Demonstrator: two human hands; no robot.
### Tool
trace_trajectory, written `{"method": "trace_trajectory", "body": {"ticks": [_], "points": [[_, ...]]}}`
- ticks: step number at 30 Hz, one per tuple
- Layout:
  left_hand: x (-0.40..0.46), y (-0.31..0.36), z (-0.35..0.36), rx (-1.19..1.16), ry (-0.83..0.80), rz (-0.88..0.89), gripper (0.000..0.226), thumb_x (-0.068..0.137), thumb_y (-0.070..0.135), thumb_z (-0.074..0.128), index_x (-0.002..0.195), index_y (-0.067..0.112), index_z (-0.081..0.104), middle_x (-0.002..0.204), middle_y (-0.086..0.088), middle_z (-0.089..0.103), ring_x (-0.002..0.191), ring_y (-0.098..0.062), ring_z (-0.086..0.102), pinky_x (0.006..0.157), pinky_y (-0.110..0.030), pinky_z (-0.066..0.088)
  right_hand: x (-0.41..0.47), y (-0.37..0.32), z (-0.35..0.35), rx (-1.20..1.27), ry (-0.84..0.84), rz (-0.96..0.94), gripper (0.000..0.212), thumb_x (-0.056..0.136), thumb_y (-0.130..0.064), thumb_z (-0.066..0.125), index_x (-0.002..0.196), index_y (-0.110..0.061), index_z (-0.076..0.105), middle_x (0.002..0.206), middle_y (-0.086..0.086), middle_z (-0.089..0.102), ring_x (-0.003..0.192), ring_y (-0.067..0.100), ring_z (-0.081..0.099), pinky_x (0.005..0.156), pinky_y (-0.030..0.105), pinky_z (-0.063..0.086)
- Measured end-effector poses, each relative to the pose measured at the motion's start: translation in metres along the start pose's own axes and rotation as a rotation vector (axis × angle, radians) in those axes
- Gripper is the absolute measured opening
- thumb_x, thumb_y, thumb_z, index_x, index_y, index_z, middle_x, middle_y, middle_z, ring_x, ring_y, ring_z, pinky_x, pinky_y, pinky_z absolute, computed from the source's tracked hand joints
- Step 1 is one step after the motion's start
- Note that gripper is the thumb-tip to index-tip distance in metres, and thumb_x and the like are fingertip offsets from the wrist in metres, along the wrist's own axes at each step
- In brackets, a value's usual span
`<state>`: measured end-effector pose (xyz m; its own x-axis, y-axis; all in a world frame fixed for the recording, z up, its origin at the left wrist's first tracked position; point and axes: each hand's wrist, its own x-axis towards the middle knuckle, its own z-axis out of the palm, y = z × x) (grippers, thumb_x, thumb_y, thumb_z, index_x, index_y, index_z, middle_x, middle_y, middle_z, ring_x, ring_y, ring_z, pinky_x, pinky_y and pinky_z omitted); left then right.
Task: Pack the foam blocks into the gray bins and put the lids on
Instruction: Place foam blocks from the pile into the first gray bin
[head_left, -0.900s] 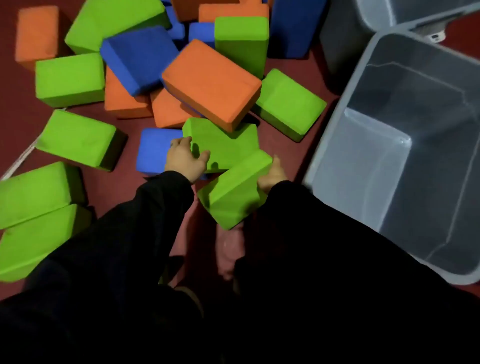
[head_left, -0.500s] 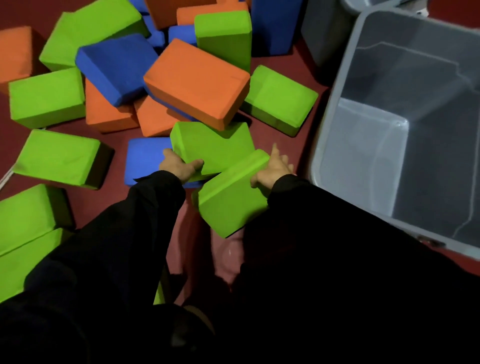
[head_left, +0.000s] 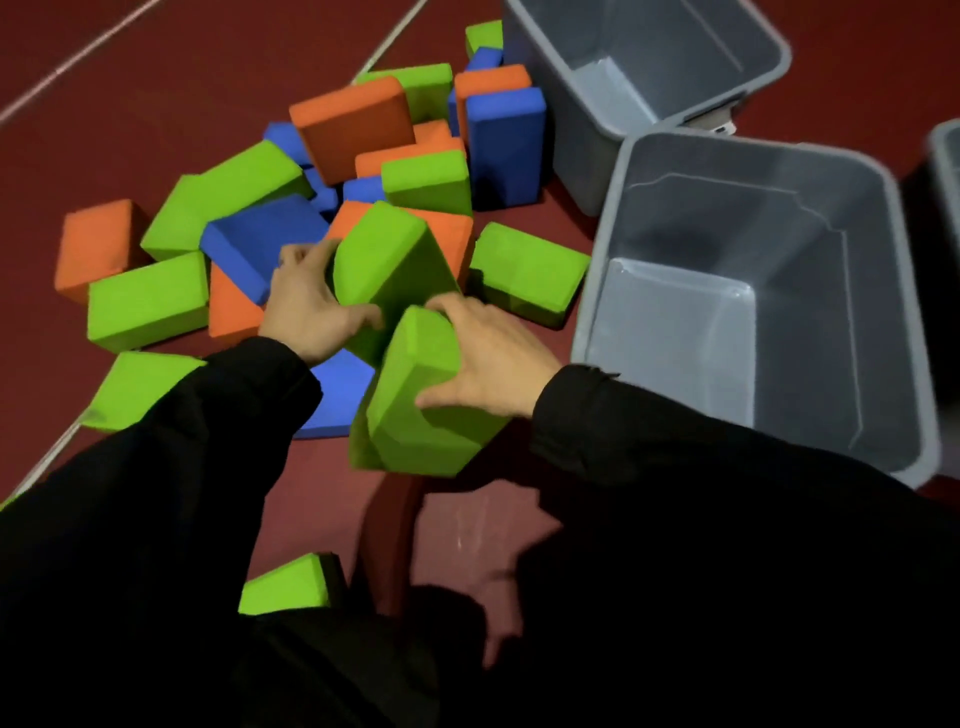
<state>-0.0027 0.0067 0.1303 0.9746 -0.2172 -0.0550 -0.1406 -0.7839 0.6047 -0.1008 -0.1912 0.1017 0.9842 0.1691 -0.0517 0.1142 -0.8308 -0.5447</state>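
Note:
My left hand (head_left: 306, 306) grips a green foam block (head_left: 389, 265), lifted and tilted above the pile. My right hand (head_left: 491, 361) grips a second green block (head_left: 415, 405), held just below and in front of the first. A heap of green, blue and orange foam blocks (head_left: 348, 130) lies on the dark red floor behind them. To the right an empty gray bin (head_left: 769, 218) stands open, close to my right hand. Another empty gray bin (head_left: 649, 57) stands behind it. No lids are in view.
The edge of a third gray container (head_left: 945, 156) shows at the far right. A single green block (head_left: 285, 584) lies near my legs. White lines (head_left: 78, 54) cross the red floor at the upper left. My black sleeves hide the lower frame.
Both hands have lifted their green blocks off the floor and up from the pile. My head has tilted up, bringing the second bin and more floor into view.

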Motion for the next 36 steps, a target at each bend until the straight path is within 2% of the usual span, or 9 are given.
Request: {"method": "trace_trajectory", "body": {"ticks": [5,9,13,17,24,26,29,34,36], "points": [[-0.013,0.077,-0.009,0.041,0.207,0.213,0.102,0.053,0.053,0.058,0.144,0.009,0.048,0.131,-0.022,0.051,0.122,-0.037,0.045,0.107,-0.042,0.033,-0.043,0.019,-0.098,0.022,0.215,0.02,0.103,0.063,-0.064,0.087,0.146,-0.024,0.04,0.136,0.005,0.056,0.124,0.027,0.054,0.1,0.044,0.045],[-0.018,0.143,-0.004,-0.046,0.339,0.322,0.095,0.062,0.043,0.064,0.148,0.007,0.042,0.136,-0.021,0.048,0.127,-0.036,0.043,0.109,-0.042,0.031,-0.098,0.059,-0.168,0.116,0.438,0.082,0.097,0.062,-0.06,0.09,0.14,-0.022,0.046,0.132,-0.001,0.06,0.12,0.018,0.058,0.1,0.042,0.048],[-0.022,0.202,0.017,-0.069,0.389,0.485,0.086,0.063,0.037,0.064,0.142,0.007,0.045,0.133,-0.02,0.049,0.123,-0.034,0.045,0.106,-0.039,0.033,-0.164,0.112,-0.211,0.109,0.676,0.192,0.093,0.06,-0.062,0.088,0.135,-0.024,0.048,0.13,-0.003,0.06,0.118,0.015,0.059,0.103,0.041,0.048],[-0.031,0.236,0.054,0.108,0.329,0.711,0.085,0.06,0.04,0.064,0.137,0.006,0.048,0.127,-0.019,0.054,0.116,-0.035,0.047,0.103,-0.042,0.033,-0.22,0.158,-0.229,0.009,0.861,0.357,0.094,0.063,-0.06,0.088,0.138,-0.022,0.046,0.136,-0.001,0.057,0.123,0.017,0.055,0.106,0.038,0.046],[-0.053,0.234,0.13,0.427,-0.016,0.834,0.091,0.056,0.05,0.059,0.138,0.013,0.046,0.124,-0.014,0.056,0.106,-0.037,0.05,0.095,-0.045,0.041,-0.262,0.202,-0.204,-0.111,0.738,0.562,0.093,0.066,-0.06,0.087,0.14,-0.024,0.044,0.133,0.006,0.058,0.124,0.028,0.055,0.101,0.047,0.048],[-0.06,0.224,0.148,0.499,-0.113,0.88,0.091,0.057,0.046,0.06,0.141,0.013,0.046,0.126,-0.015,0.056,0.105,-0.038,0.049,0.095,-0.044,0.041,-0.267,0.207,-0.198,-0.116,0.725,0.545,0.095,0.066,-0.06,0.087,0.142,-0.023,0.044,0.135,0.007,0.057,0.126,0.029,0.054,0.103,0.047,0.047],[-0.068,0.217,0.171,0.606,-0.255,0.899,0.092,0.057,0.038,0.059,0.146,0.02,0.041,0.129,-0.011,0.054,0.107,-0.037,0.05,0.096,-0.046,0.044,-0.267,0.21,-0.19,-0.166,0.595,0.473,0.098,0.066,-0.063,0.085,0.145,-0.023,0.042,0.137,0.009,0.056,0.126,0.032,0.053,0.106,0.048,0.045],[-0.081,0.212,0.207,0.749,-0.36,0.787,0.092,0.068,0.029,0.071,0.15,0.03,0.03,0.144,-0.004,0.042,0.133,-0.031,0.039,0.111,-0.047,0.034,-0.255,0.205,-0.171,-0.424,0.438,0.411,0.1,0.065,-0.066,0.083,0.146,-0.024,0.043,0.128,0.012,0.058,0.112,0.04,0.058,0.095,0.052,0.048],[-0.082,0.207,0.219,0.751,-0.392,0.678,0.091,0.071,0.024,0.073,0.149,0.031,0.027,0.148,-0.004,0.036,0.143,-0.03,0.029,0.108,-0.053,0.039,-0.249,0.205,-0.161,-0.487,0.415,0.399,0.099,0.065,-0.067,0.082,0.145,-0.023,0.044,0.124,0.012,0.059,0.108,0.04,0.059,0.09,0.05,0.049]]}}
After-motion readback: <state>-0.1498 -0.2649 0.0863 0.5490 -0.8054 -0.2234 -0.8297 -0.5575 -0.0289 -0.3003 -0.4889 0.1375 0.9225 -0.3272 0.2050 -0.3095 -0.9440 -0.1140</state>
